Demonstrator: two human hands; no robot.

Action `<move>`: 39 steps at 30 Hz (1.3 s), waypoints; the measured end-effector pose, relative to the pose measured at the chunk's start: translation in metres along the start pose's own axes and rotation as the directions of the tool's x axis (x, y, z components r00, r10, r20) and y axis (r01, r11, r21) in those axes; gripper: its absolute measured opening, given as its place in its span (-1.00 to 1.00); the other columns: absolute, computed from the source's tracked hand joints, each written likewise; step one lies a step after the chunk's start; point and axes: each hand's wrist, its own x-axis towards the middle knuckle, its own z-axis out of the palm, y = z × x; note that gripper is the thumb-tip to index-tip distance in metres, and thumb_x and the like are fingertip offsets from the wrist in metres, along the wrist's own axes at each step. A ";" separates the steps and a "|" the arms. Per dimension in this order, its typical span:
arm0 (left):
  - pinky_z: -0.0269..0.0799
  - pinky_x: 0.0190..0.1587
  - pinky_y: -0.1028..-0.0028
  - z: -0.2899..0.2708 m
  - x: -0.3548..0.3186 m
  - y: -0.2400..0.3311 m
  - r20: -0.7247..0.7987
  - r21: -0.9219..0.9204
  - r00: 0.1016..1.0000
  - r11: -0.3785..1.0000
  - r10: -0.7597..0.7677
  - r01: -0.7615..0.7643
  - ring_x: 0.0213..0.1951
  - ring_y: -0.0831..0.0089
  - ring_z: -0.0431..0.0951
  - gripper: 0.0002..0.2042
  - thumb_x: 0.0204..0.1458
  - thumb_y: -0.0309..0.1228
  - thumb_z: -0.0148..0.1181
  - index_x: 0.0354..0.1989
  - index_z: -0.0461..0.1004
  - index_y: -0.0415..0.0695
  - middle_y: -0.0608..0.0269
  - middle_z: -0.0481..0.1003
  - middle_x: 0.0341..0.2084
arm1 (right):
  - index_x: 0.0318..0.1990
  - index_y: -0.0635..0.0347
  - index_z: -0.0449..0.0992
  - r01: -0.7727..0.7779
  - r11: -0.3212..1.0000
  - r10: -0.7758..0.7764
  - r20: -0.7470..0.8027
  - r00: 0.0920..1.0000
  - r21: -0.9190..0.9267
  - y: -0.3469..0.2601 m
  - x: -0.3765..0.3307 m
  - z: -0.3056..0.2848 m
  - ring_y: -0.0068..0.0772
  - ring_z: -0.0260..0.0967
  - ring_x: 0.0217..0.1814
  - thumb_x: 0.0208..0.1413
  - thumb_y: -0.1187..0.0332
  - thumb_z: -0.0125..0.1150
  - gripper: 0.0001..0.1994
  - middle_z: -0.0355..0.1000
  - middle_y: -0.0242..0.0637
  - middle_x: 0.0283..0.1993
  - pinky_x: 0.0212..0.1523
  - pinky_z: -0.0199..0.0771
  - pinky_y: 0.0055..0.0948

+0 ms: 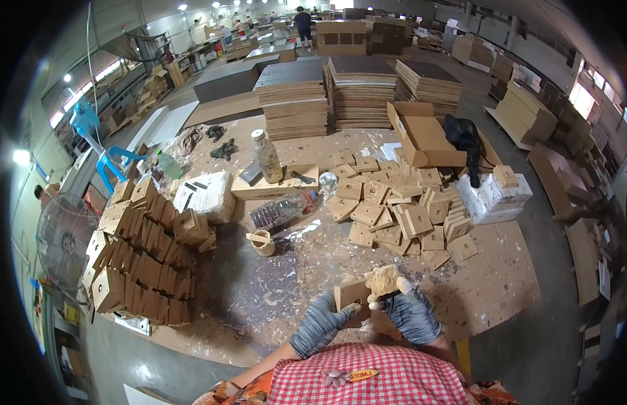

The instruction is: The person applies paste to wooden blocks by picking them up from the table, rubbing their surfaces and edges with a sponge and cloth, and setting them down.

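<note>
Gripping one wood block (pixel 352 293), left hand (pixel 320 324), right hand (pixel 411 312).

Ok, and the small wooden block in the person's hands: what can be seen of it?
The wooden block is a small, flat, squarish piece of light brown board with a dark hole near its middle. It is held tilted above the glue-spattered worktable. The gloved left hand grips its lower edge; the gloved right hand presses a tan, crumpled pad against its right edge. It looks like the blocks heaped on the table.
</note>
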 end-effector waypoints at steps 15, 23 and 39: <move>0.49 -0.26 0.43 0.004 0.003 -0.006 0.090 -0.127 0.988 0.986 0.124 -0.112 -0.34 0.43 0.57 -0.66 0.12 -0.27 0.14 -0.11 0.43 -0.35 0.08 0.56 -0.38 | 0.05 0.15 0.49 0.539 -0.219 -0.418 0.578 0.701 -0.813 -0.001 0.012 0.025 -0.17 0.30 -0.01 0.09 0.25 0.18 -0.63 0.40 -0.23 0.06 0.07 0.32 -0.24; 0.50 -0.24 0.44 0.002 0.003 -0.006 0.081 -0.037 0.988 0.991 0.135 -0.132 -0.30 0.42 0.57 -0.63 0.12 -0.28 0.14 -0.07 0.41 -0.37 0.06 0.55 -0.33 | 0.03 0.17 0.50 0.415 -0.179 -0.447 0.450 0.773 -0.892 -0.006 0.010 0.004 -0.18 0.31 -0.03 0.08 0.28 0.17 -0.64 0.43 -0.20 -0.06 0.09 0.28 -0.25; 0.52 -0.26 0.45 -0.001 0.003 0.000 0.145 -0.144 0.988 0.989 0.048 -0.027 -0.30 0.42 0.56 -0.66 0.12 -0.33 0.09 -0.05 0.38 -0.37 0.08 0.54 -0.32 | 0.03 0.16 0.50 0.495 -0.221 -0.436 0.539 0.721 -0.840 -0.001 0.012 0.027 -0.17 0.30 -0.05 0.06 0.26 0.21 -0.63 0.38 -0.16 -0.10 -0.01 0.36 -0.28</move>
